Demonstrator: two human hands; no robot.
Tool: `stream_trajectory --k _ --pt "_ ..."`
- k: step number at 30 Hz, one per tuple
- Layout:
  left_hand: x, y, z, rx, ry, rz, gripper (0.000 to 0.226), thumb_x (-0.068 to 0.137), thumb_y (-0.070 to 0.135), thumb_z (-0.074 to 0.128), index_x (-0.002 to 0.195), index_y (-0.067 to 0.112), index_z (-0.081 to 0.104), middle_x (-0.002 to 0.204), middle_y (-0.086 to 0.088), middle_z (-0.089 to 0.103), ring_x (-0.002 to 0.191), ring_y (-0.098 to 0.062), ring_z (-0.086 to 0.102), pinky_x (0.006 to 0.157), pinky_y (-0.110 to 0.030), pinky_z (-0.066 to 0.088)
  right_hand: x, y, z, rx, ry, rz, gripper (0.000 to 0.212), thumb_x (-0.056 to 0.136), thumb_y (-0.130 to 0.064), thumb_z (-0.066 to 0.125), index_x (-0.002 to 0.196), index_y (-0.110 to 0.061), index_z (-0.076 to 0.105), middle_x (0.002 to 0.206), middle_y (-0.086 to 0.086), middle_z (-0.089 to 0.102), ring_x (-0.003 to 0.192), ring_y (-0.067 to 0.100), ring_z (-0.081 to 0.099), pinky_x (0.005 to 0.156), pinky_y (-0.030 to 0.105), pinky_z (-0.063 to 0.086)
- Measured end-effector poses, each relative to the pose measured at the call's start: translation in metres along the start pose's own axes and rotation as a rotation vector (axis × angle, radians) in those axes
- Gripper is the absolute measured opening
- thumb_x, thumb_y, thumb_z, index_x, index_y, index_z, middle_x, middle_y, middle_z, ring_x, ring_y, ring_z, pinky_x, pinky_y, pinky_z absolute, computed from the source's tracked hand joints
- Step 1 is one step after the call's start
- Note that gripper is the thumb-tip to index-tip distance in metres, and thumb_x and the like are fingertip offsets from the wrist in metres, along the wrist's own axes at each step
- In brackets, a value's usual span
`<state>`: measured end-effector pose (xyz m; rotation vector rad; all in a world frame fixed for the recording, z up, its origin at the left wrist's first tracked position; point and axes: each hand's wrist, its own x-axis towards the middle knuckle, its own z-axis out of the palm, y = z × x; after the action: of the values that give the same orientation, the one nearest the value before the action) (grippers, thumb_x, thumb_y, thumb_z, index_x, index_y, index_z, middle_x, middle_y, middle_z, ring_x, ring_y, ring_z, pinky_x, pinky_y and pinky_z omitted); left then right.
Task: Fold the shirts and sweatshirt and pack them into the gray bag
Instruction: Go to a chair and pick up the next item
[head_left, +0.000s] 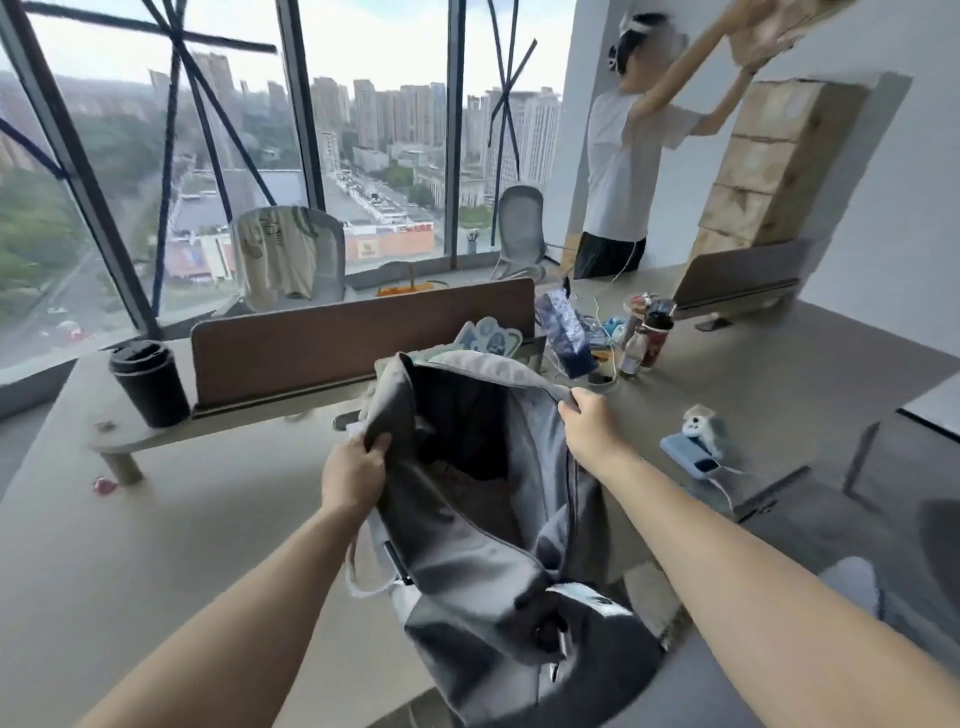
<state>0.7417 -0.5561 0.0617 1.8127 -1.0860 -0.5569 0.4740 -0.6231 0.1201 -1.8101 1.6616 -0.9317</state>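
The gray bag (488, 525) is held upright on the desk (171, 525), its mouth pulled wide. The left rim is gripped by the left hand (355, 474), fingers curled over the fabric; the right rim, by the zipper, is pinched by the right hand (589, 423). Something reddish-brown is seen deep inside the dark interior, too dim to be identified. A black lidded cup (148, 382) is set on a low riser to the left, before a brown divider panel (358, 340). A blue phone (693, 457) is seen lying to the right.
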Motion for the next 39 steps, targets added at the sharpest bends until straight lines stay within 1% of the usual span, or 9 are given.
stream_trajectory --k 2,5,9,14,20,23,29,35,39 --pt "-0.003 0.028 0.027 -0.037 -0.015 0.008 0.026 0.094 0.028 0.056 0.104 0.006 0.066 0.1 -0.017 0.067 0.092 -0.033 0.064 0.084 -0.039 0.049 0.008 0.014 -0.035 -0.036 0.03 -0.004 0.024 0.099 -0.016 0.046 0.076 -0.017 0.05 0.063 -0.002 0.045 0.058 0.015 0.042 0.051 0.029 0.029" --pt "-0.011 0.067 0.064 -0.062 -0.03 0.028 0.02 0.095 0.023 0.057 0.094 0.005 0.067 0.088 -0.012 0.068 0.084 -0.029 0.062 0.076 -0.034 0.046 0.02 0.036 -0.079 -0.088 0.082 -0.006 0.021 0.1 -0.019 0.046 0.083 -0.009 0.054 0.072 0.006 0.053 0.072 0.028 0.051 0.063 0.035 0.036" --pt "-0.007 0.101 0.116 -0.105 -0.083 0.063 0.021 0.094 0.024 0.058 0.086 0.006 0.066 0.085 -0.012 0.07 0.083 -0.03 0.065 0.078 -0.039 0.05 0.036 0.064 -0.122 -0.091 0.171 0.012 0.021 0.099 -0.017 0.047 0.088 -0.005 0.059 0.079 0.009 0.059 0.077 0.031 0.055 0.066 0.038 0.039" --pt "0.0 0.139 0.188 -0.112 -0.171 0.131 0.024 0.093 0.026 0.058 0.09 0.004 0.067 0.087 -0.013 0.07 0.084 -0.03 0.064 0.079 -0.039 0.05 0.05 0.111 -0.166 -0.068 0.303 0.079 0.026 0.096 -0.019 0.047 0.07 -0.021 0.049 0.076 0.007 0.056 0.075 0.029 0.053 0.074 0.042 0.046" --pt "-0.004 0.191 0.272 -0.119 -0.213 0.163 0.023 0.094 0.028 0.058 0.098 0.007 0.068 0.092 -0.01 0.071 0.089 -0.029 0.065 0.085 -0.041 0.052 0.074 0.174 -0.231 -0.025 0.361 0.122 0.02 0.097 -0.017 0.047 0.085 -0.006 0.058 0.075 0.007 0.059 0.076 0.031 0.056 0.067 0.037 0.042" --pt "-0.006 0.223 0.32 -0.083 -0.192 0.21 0.025 0.094 0.029 0.058 0.098 0.006 0.067 0.093 -0.013 0.071 0.089 -0.03 0.065 0.084 -0.042 0.052 0.096 0.216 -0.267 -0.006 0.37 0.101 0.028 0.097 -0.016 0.047 0.069 -0.017 0.047 0.064 -0.002 0.048 0.07 0.026 0.049 0.062 0.034 0.036" --pt "-0.021 0.295 0.414 -0.022 -0.102 0.216 0.027 0.093 0.03 0.06 0.093 0.004 0.067 0.088 -0.012 0.07 0.084 -0.029 0.064 0.075 -0.037 0.048 0.144 0.287 -0.351 0.083 0.318 0.067 0.034 0.098 -0.015 0.044 0.065 -0.021 0.041 0.061 -0.003 0.046 0.056 0.016 0.042 0.051 0.031 0.032" --pt "-0.033 0.362 0.513 -0.09 -0.1 0.189 0.035 0.085 0.04 0.061 0.096 0.008 0.068 0.091 -0.012 0.072 0.087 -0.03 0.067 0.085 -0.045 0.054 0.198 0.348 -0.434 0.101 0.324 0.042 0.022 0.098 -0.017 0.045 0.079 -0.011 0.054 0.066 -0.002 0.052 0.059 0.012 0.048 0.051 0.029 0.036" --pt "-0.03 0.385 0.588 -0.068 -0.138 0.197 0.028 0.091 0.031 0.061 0.1 0.005 0.069 0.093 -0.016 0.072 0.09 -0.033 0.067 0.084 -0.045 0.054 0.236 0.397 -0.467 0.067 0.331 0.046 0.021 0.097 -0.017 0.048 0.078 -0.01 0.053 0.065 -0.003 0.052 0.063 0.02 0.048 0.058 0.031 0.031"
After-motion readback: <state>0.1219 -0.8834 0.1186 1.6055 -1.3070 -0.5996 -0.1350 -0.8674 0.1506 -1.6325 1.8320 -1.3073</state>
